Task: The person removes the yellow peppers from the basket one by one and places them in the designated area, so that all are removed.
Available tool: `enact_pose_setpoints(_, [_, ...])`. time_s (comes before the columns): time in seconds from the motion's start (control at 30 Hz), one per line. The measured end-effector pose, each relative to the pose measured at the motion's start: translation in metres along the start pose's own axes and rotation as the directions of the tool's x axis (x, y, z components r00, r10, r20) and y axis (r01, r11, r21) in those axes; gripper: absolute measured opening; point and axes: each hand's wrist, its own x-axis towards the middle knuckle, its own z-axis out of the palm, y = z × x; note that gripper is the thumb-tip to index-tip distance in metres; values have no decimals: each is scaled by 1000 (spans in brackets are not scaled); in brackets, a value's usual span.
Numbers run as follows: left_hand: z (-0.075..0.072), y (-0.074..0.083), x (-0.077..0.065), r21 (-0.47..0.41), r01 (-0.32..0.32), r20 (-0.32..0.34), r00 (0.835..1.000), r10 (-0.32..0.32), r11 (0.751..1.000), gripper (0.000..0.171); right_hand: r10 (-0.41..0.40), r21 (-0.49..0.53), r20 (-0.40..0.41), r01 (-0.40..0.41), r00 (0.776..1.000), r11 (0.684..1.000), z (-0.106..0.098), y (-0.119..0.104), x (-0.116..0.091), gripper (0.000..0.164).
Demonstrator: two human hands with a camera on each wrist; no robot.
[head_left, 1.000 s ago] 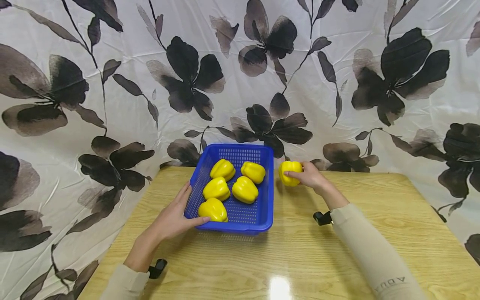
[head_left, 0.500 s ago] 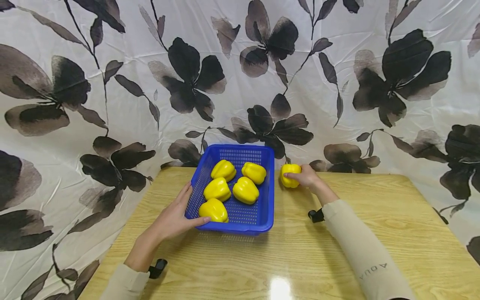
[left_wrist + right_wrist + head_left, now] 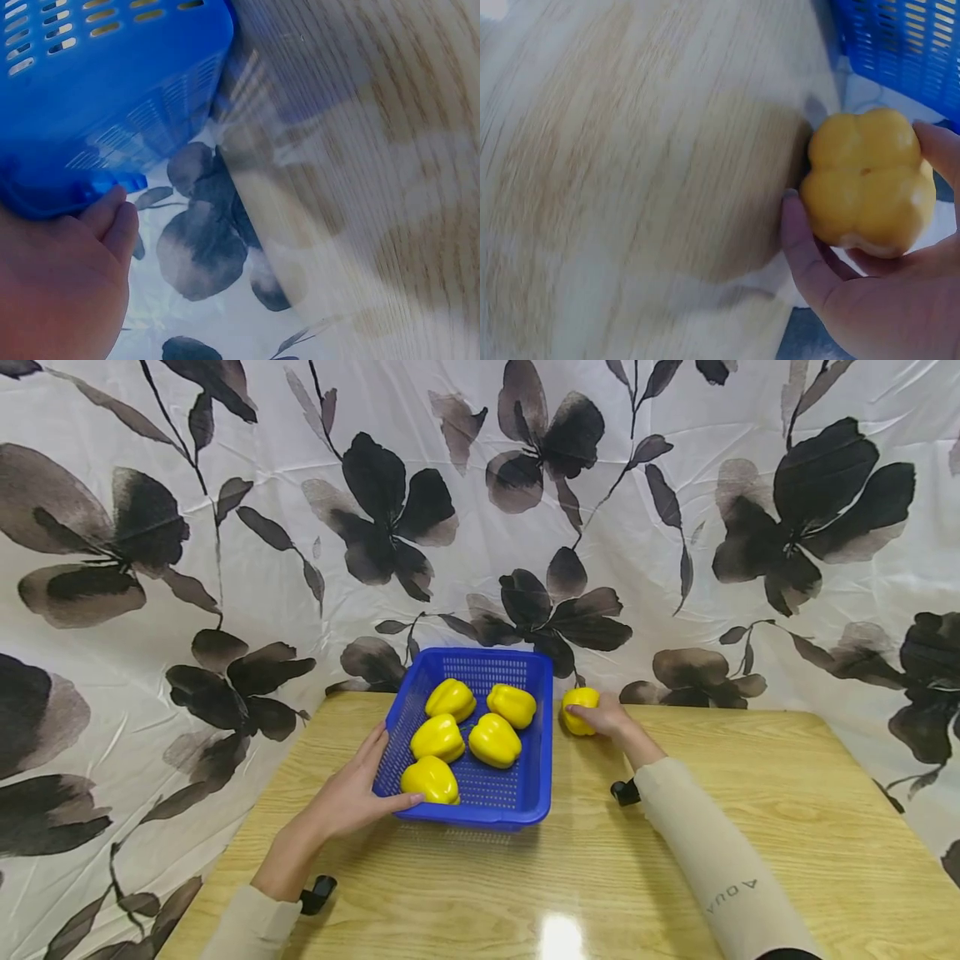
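A blue perforated plastic basket (image 3: 534, 814) holds several yellow bell peppers (image 3: 495, 741) lying on its bottom. At its near left corner my left hand (image 3: 341, 797) grips the rim, thumb over the near edge and fingers along the left side. In the left wrist view the fingers reach the rim of the basket (image 3: 105, 112). Right of the basket, near the table's far edge, my right hand (image 3: 613, 717) holds another yellow bell pepper (image 3: 579, 712). In the right wrist view thumb and fingers lie around this bell pepper (image 3: 866, 180), its lobed end facing the camera.
A light wooden table (image 3: 465, 893) lies under everything. Behind its far edge hangs a white cloth (image 3: 465, 527) with dark flowers. Black wrist mounts (image 3: 318, 894) show below both wrists.
My right hand has moved slightly left and down with its bell pepper, towards the table beside the basket. The left hand keeps its grip on the basket.
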Motion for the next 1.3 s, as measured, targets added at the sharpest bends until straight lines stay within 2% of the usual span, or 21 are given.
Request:
enact_pose_setpoints(0.17, [0, 1, 1, -6, 0, 3, 1000, 0, 1000, 127, 8, -6, -7, -8, 1000, 1000, 3, 0, 2, 57])
enact_pose_setpoints(0.73, [-1, 2, -1, -5, 3, -1, 1000, -3, 1000, 126, 81, 25, 61, -83, 995, 996, 0, -2, 0, 66])
enact_pose_setpoints(1.0, [-1, 1, -2, 2, 6, 3, 1000, -6, 1000, 126, 59, 39, 61, -62, 996, 997, -1, -3, -3, 59])
enact_pose_setpoints(1.23, [-1, 1, 0, 3, 6, 1, 1000, -6, 1000, 126, 6, 37, 46, -8, 999, 999, -8, -2, -7, 34])
enact_pose_setpoints(1.3, [-1, 1, 0, 6, 3, 1, 1000, -3, 1000, 125, -5, 22, 41, 4, 999, 1000, -11, -2, -8, 35])
